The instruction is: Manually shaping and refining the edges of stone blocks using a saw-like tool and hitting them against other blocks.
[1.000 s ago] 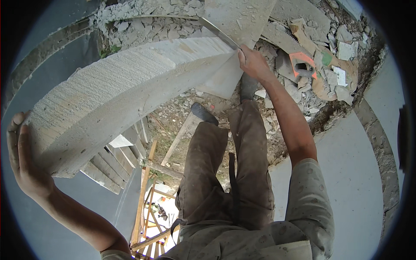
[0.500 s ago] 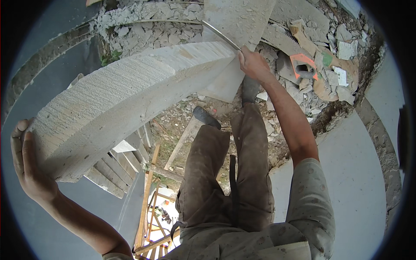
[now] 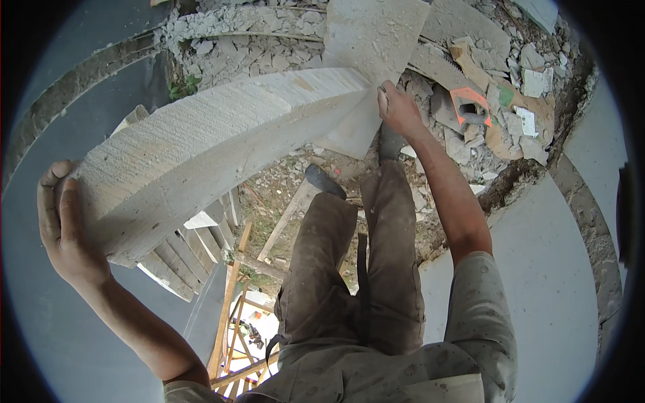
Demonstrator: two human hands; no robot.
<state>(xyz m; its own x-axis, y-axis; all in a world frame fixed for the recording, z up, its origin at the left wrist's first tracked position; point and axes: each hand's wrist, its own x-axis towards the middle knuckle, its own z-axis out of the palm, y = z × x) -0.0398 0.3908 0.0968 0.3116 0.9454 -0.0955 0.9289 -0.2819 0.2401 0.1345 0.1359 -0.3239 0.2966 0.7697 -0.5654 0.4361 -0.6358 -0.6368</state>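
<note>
A long, pale aerated-concrete block (image 3: 195, 138) with a rough, scored upper face slants from near left to far right. My left hand (image 3: 67, 208) grips its near-left end, with fingers wrapped over the upper edge. Close to the far-right end of the block, my right hand (image 3: 401, 111) is closed in a fist. The long, thin metal blade it gripped half a second ago does not show from this angle. Under that far end is a flat grey slab (image 3: 376, 33) strewn with chips.
An orange-handled handsaw (image 3: 470, 107) lies among rubble and torn cardboard at right. Narrow leaning pieces (image 3: 185, 262) stand below the block. A stick (image 3: 289, 221) lies by my boots (image 3: 324, 181). Wooden framing (image 3: 232, 309) is at lower left, with a grey wall (image 3: 127, 329) beside it.
The block's near end and my left hand have shifted right and slightly farther away. My right hand has moved slightly nearer, and the blade has gone out of sight.
</note>
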